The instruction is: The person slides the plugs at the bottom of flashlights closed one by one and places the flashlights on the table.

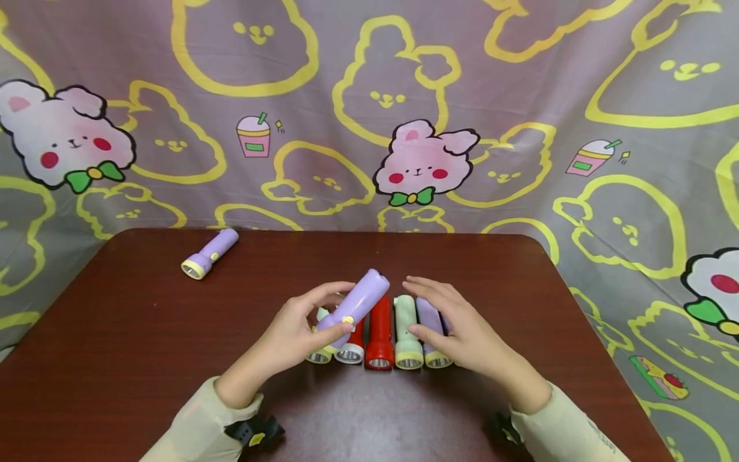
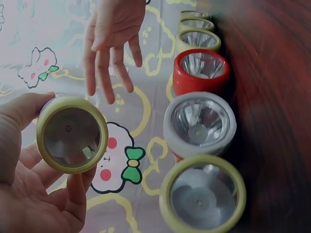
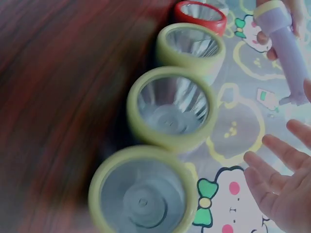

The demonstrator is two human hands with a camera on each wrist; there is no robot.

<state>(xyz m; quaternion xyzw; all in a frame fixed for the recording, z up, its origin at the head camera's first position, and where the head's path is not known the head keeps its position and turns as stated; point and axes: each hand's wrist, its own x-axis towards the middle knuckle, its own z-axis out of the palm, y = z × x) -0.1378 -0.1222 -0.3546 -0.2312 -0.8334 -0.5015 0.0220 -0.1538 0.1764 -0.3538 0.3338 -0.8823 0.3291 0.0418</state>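
My left hand (image 1: 300,327) grips a purple flashlight (image 1: 362,300) with a yellow lens rim, tilted above the left part of a row of flashlights. In the left wrist view its round lens (image 2: 72,135) faces the camera. The row holds a red flashlight with a white rim (image 1: 349,353), an all-red flashlight (image 1: 379,333), a pale green flashlight (image 1: 408,330) and a purple flashlight (image 1: 430,321). Another yellow-rimmed flashlight (image 1: 319,355) at the left end is partly covered by my left hand. Over the right end hovers my right hand (image 1: 462,327), fingers extended, holding nothing; it hides part of the row.
Farther back on the left of the brown table (image 1: 127,359) lies another purple flashlight (image 1: 210,253), its yellow-rimmed lens toward the front left. A patterned cloth (image 1: 323,115) with cartoon animals hangs behind the table and along its right side.
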